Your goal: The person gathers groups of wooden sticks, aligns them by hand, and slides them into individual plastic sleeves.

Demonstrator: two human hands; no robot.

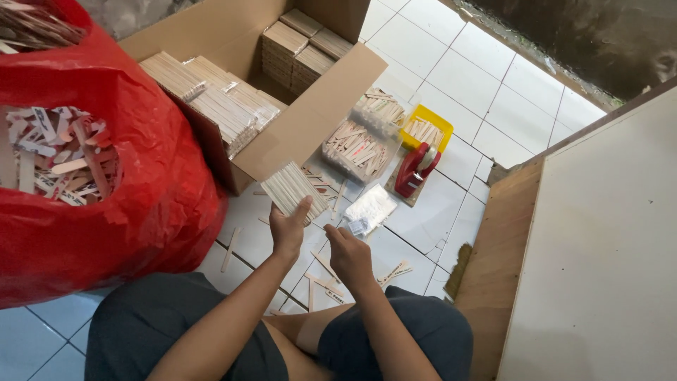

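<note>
A flat bundle of wooden sticks (294,189) is held up above the white tiled floor (430,212), just in front of the open flap of a cardboard box (310,116); the left hand (288,229) grips its lower edge, thumb pressed up against the near face, the fingers closed behind it out of sight; the right hand (349,252) sits just beside the left, its fingers (337,233) curled narrowly around something small that cannot be made out, and whether it touches the bundle I cannot tell; under both hands loose sticks (321,279) lie scattered on the tiles, between the person's bent knees; just beyond the right hand lies a small clear plastic bag (372,207); further out stand clear bags of sticks (358,147), and beside them a yellow tray (426,127) holding more sticks; a red tape dispenser (416,169) rests near the tray; inside the box sit neat wrapped stacks of sticks (296,49), and more wrapped bundles (211,95) lie on its left flap; to the left a large red plastic sack (141,204) bulges with printed sticks; to the right rises a pale wooden board (599,247).
</note>
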